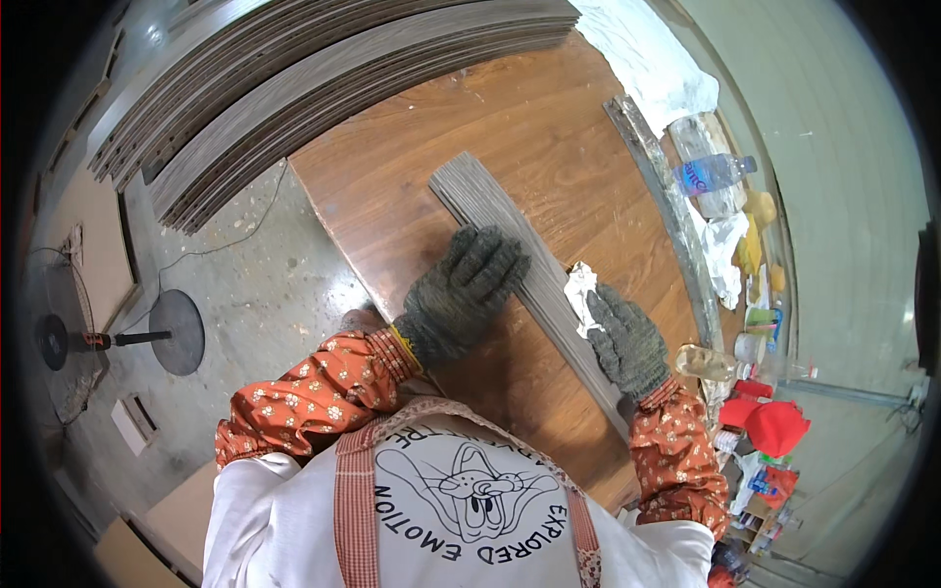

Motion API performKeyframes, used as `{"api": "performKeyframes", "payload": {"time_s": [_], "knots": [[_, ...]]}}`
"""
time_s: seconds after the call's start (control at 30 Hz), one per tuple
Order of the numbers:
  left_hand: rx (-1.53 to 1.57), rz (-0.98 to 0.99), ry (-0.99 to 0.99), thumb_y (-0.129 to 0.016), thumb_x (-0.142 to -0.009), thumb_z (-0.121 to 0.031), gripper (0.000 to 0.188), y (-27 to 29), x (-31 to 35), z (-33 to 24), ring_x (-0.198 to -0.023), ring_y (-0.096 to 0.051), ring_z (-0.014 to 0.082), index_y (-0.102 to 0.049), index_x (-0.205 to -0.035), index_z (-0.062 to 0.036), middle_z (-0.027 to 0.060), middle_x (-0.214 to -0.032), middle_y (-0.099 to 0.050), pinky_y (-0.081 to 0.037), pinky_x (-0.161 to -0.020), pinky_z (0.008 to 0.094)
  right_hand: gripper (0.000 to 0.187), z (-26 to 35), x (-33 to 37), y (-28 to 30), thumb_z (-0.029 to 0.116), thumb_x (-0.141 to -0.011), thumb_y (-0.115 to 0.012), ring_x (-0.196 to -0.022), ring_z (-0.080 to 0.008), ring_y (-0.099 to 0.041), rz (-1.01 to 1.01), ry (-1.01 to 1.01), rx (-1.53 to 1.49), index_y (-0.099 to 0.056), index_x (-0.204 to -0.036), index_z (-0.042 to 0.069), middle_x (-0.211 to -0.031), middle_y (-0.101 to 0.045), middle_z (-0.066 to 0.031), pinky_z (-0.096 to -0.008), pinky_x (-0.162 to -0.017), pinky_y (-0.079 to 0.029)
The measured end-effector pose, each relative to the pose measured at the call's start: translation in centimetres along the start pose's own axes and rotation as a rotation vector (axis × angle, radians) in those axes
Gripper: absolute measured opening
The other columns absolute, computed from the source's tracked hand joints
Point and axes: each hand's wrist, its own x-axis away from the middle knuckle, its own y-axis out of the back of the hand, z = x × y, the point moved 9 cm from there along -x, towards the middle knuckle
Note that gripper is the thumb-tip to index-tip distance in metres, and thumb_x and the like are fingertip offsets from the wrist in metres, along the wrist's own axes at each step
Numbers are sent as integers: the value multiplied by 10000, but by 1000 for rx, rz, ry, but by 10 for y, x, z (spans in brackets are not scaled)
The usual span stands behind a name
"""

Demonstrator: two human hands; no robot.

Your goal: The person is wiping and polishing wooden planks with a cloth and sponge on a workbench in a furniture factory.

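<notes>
A long grey wood-grain plank (537, 257) lies diagonally across the brown wooden table (588, 167), its near end partly hidden by my right arm. My left hand (465, 292), in a dark grey knit glove, grips the plank around the middle, with its fingers over the near-left edge. Farther down the plank, my right hand (627, 343), gloved the same way, presses a crumpled white cloth (582, 298) against the upper face. Only part of that cloth shows beyond the fingers.
Stacks of similar grey planks (323, 83) rise at the far left. Along the table's right side are a dark strip (662, 196), a water bottle (714, 174), white cloths and a red cap (769, 426). A round-based stand (177, 333) and a cable occupy the left floor.
</notes>
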Motion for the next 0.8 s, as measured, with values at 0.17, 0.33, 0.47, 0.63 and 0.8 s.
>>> {"api": "performKeyframes", "payload": {"time_s": [0.17,0.33,0.47,0.63,0.8], "knots": [[1,29,3,-592,-801,-143,548,-10,7,5,-1337,-437,365,-562,-1337,-35,148,-1399,-508,-362,-1122,522,432,12,-49,-2,284,-939,-570,-1055,-338,-602,2,-24,-45,-564,-1321,81,-1330,-564,-152,-436,-898,-501],[72,64,24,-613,-783,-177,587,-5,0,3,-1336,-434,375,-548,-1349,-36,147,-1401,-504,-366,-1121,512,417,35,-135,2,263,-969,-521,-1095,-340,-592,-33,75,-37,-537,-1350,96,-1365,-542,-139,-418,-942,-489],[96,36,43,-615,-783,-175,538,-2,-1,2,-1317,-459,359,-589,-1307,-54,128,-1384,-519,-395,-1104,487,427,43,-203,-6,310,-985,-493,-1131,-342,-581,0,62,-24,-525,-1365,118,-1383,-528,-134,-418,-973,-476],[-73,-69,-3,-560,-799,-196,513,-7,9,2,-1334,-438,330,-592,-1293,-63,109,-1407,-495,-356,-1124,511,431,41,-249,-8,361,-997,-482,-1172,-348,-565,14,-14,-41,-547,-1356,132,-1389,-521,-144,-434,-1020,-447],[-89,-64,-31,-481,-847,-222,531,-20,15,1,-1383,-384,314,-542,-1350,-62,113,-1430,-475,-285,-1163,556,411,44,-205,22,356,-997,-482,-1181,-349,-565,-116,-60,-30,-582,-1321,124,-1374,-534,-158,-427,-1000,-468]]}}
